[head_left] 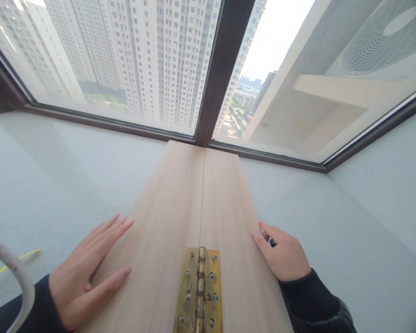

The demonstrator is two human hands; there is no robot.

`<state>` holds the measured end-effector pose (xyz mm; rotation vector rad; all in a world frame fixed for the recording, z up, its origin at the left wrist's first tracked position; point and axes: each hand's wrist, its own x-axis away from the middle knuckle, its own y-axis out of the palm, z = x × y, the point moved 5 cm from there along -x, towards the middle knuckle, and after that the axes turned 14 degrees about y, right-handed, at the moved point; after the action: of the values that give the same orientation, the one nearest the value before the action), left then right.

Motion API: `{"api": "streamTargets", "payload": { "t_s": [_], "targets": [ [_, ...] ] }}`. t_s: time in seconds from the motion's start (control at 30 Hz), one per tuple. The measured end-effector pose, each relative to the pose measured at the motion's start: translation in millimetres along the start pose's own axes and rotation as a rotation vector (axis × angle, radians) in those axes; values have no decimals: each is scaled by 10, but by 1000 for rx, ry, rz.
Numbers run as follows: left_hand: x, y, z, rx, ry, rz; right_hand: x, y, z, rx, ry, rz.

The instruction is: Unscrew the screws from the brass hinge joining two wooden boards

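The left hand [85, 273] is being held flat and open, fingers spread apart, its thumb lying on the left wooden board [159, 231] while the fingers are stretched along that board's outer edge. The right hand [284, 256] is being kept loosely curled against the edge of the right wooden board [229, 217], and a small dark object [272, 242] is being pinched between its fingers — what it is cannot be told.

Between the hands, nearest the camera, a brass hinge [199, 291] is being shown lying across the seam of the two boards, its leaves tarnished and fixed with several screws. The pale boards are lying side by side, touching along a thin straight seam, and are running away over a grey sill [72, 175] to the dark window frame [225, 69]. Beyond the glass, tall apartment blocks [152, 55] are being seen, and at the right an outdoor fan unit [377, 41].
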<state>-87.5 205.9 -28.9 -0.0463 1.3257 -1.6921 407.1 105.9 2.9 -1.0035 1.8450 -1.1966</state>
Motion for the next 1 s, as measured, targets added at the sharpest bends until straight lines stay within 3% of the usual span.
{"api": "streamTargets", "payload": {
  "t_s": [0.23,0.37,0.67,1.0],
  "targets": [
    [128,-246,-318,-20,-116,-11,-73,258,-451,8,4,-12],
    [103,-306,-447,-1,-97,-18,-82,299,-584,25,24,-2],
    [-5,-262,-288,-63,-51,27,-101,243,-621,40,25,28],
    [-33,-295,-300,-64,-59,36,-240,244,-523,89,40,-56]
  ]
}}
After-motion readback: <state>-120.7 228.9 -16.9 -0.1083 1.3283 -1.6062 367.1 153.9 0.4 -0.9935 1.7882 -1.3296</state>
